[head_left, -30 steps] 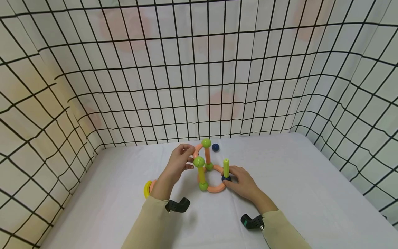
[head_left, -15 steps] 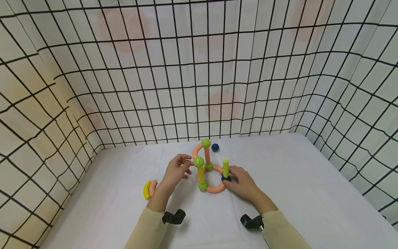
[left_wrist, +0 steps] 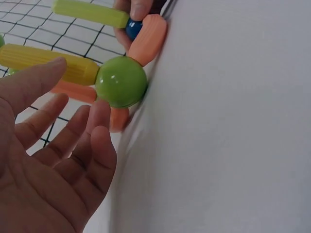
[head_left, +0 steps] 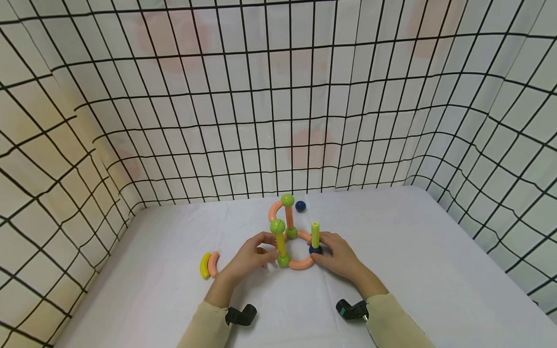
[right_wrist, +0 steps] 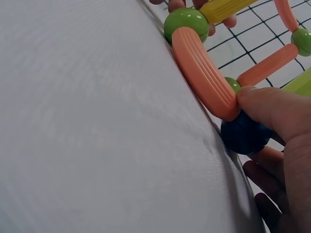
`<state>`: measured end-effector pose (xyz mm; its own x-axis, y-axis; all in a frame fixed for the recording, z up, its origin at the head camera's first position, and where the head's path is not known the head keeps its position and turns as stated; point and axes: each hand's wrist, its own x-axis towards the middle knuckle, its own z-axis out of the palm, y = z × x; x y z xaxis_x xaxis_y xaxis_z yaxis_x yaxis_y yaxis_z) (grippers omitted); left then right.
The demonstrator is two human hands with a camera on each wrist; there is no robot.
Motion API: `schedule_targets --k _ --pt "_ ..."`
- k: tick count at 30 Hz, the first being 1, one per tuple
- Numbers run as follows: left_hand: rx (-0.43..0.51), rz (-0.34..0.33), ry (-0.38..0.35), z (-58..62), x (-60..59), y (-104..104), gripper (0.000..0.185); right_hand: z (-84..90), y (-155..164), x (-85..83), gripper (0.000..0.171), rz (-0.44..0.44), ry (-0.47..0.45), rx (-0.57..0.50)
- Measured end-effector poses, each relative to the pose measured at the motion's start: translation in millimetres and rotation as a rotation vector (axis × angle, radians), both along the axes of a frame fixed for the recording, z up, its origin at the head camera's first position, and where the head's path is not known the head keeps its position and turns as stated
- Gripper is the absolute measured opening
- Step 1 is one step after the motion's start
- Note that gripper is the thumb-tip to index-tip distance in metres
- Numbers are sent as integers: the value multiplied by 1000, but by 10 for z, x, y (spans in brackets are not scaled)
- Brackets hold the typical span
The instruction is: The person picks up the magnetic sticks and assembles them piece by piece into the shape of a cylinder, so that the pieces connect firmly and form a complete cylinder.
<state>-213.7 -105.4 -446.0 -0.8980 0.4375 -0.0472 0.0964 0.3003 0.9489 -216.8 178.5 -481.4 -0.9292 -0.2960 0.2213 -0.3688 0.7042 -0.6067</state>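
A toy structure of balls and rods stands on the table, its base a ring of curved orange rods (head_left: 301, 264). Two uprights, a yellow rod (head_left: 281, 245) and an orange rod (head_left: 289, 218), rise from green balls (left_wrist: 121, 81) and carry green balls on top. A curved orange rod joins those top balls. My left hand (head_left: 250, 258) is beside the yellow rod, fingers spread and loosely bent, gripping nothing. With thumb and fingers, my right hand (head_left: 338, 253) pinches the dark blue ball (right_wrist: 245, 133) of the ring. A light green rod (head_left: 315, 235) stands on that ball.
Another dark blue ball (head_left: 300, 206) lies behind the structure. To the left rest a curved yellow rod (head_left: 205, 266) and a curved orange rod (head_left: 212, 264). A white cloth with a black grid (head_left: 300, 96) encloses the back and sides of the white table (head_left: 413, 251).
My left hand has left the curved orange rod at the top and come down toward the foot of the yellow rod. The right hand keeps its place on the dark blue ball.
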Motion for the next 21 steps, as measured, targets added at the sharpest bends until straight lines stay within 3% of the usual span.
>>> schedule_targets --k 9,21 --pt "-66 -27 67 -99 3 104 42 9 18 7 40 7 -52 -19" --pt "-94 0 140 -137 30 188 37 24 19 16 47 20 -45 3"
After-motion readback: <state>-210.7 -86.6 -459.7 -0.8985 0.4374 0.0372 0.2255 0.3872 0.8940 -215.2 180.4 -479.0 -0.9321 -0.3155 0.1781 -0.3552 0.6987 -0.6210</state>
